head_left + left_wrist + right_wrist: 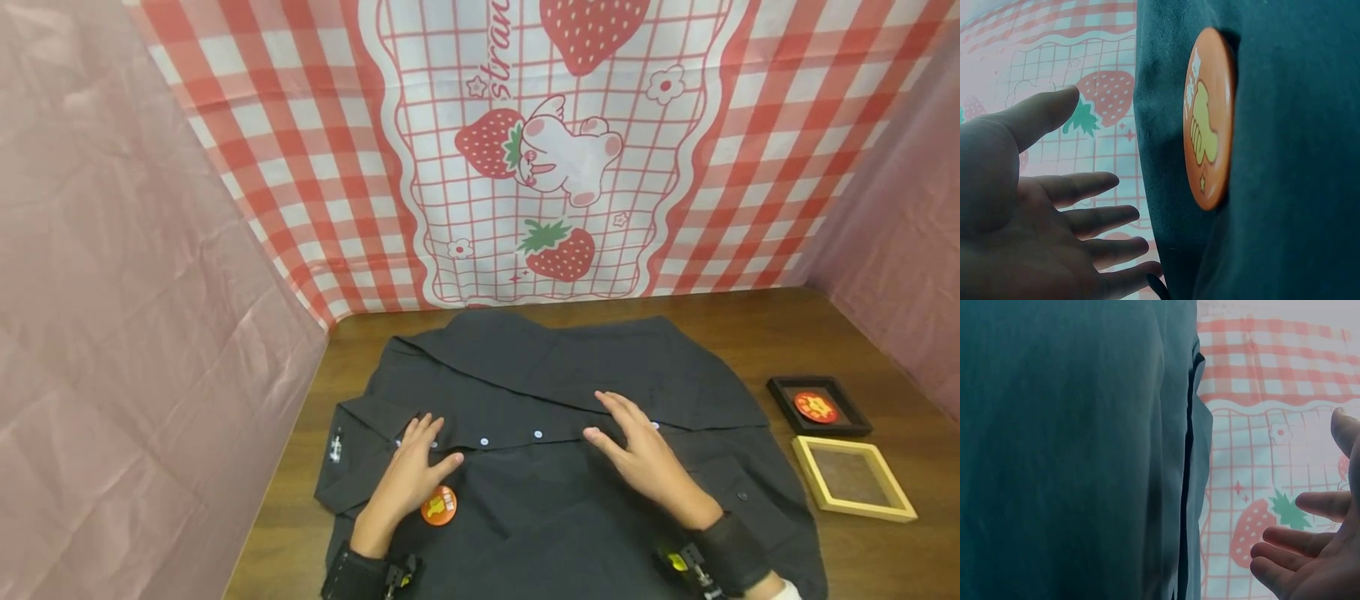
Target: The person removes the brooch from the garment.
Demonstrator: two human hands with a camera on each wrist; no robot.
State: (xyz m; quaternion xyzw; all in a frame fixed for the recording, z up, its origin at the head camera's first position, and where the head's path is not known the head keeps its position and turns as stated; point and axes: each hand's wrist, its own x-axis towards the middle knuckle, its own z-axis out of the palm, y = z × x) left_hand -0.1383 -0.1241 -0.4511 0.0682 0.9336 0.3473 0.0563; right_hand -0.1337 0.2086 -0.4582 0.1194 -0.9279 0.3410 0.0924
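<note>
A dark buttoned shirt (540,508) lies spread sideways on the wooden table, its collar to the left and a row of pale buttons across its middle. An orange round pin badge (438,506) with a yellow figure sits on the shirt's near half; it appears large in the left wrist view (1210,119). My left hand (411,475) hovers over the collar side beside the badge, fingers spread and holding nothing. Over the right part of the button row is my right hand (648,458), fingers extended, also holding nothing.
At the right of the table, a black frame (782,400) has a red and yellow round badge (816,407) in it. Just nearer lies a light wooden frame (862,507). A strawberry-print cloth (555,192) hangs behind, with pink curtains (150,292) at the sides.
</note>
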